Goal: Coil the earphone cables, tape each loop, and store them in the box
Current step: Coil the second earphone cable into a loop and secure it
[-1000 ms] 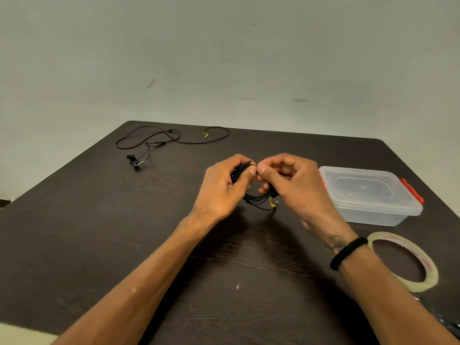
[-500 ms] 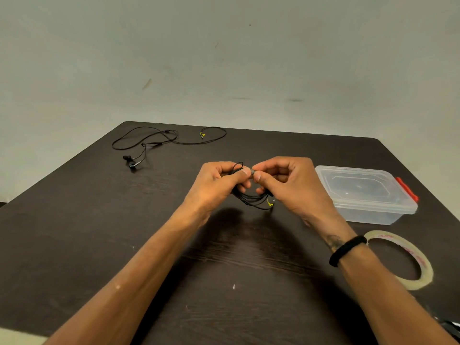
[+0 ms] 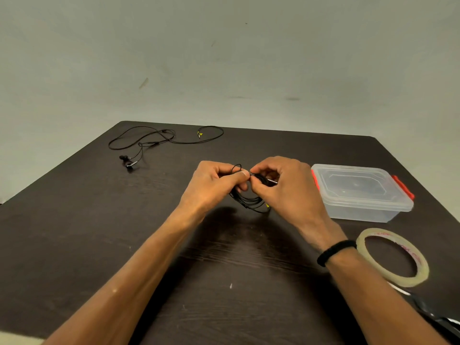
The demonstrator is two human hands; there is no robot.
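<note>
A: What are the hands doing?

B: The left hand point(image 3: 214, 186) and the right hand point(image 3: 286, 188) are both pinching the coiled black earphone cable point(image 3: 251, 201), thumbs and fingertips meeting at its top. The bundle is hanging between them above the dark wooden table point(image 3: 74, 232).

A: And the other set?

B: A second black earphone cable point(image 3: 159, 140) is lying loose and uncoiled at the far left of the table.

A: The box?

B: The clear plastic box with red clips point(image 3: 361, 192) is sitting closed just right of the right hand. A roll of clear tape point(image 3: 393, 257) is lying flat nearer, beside the right wrist with its black band point(image 3: 334, 251).
</note>
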